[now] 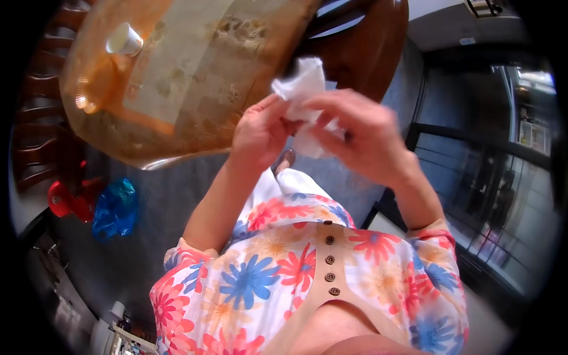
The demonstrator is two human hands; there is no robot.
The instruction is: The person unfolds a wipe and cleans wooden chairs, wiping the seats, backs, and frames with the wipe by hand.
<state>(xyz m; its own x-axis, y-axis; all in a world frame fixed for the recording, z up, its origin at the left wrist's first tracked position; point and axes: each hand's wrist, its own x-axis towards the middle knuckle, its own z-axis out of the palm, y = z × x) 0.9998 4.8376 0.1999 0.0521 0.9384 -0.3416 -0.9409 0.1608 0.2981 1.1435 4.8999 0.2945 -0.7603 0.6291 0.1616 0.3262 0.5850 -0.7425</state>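
Beside the round desk [177, 89] bearing a white cup [124, 40], both hands, left [260, 133] and right [361, 139], pinch a white tissue [305, 89]

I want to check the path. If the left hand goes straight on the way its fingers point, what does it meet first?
The left hand already grips the tissue; past it, probably the right hand, though depth is unclear.

Daylight comes in from the glass well right of the grip, leaving the scene fairly bright. Glare washes the bench [177, 71] top beyond the grip. Fisheye bending and black corners ring the view; slight blur throughout.
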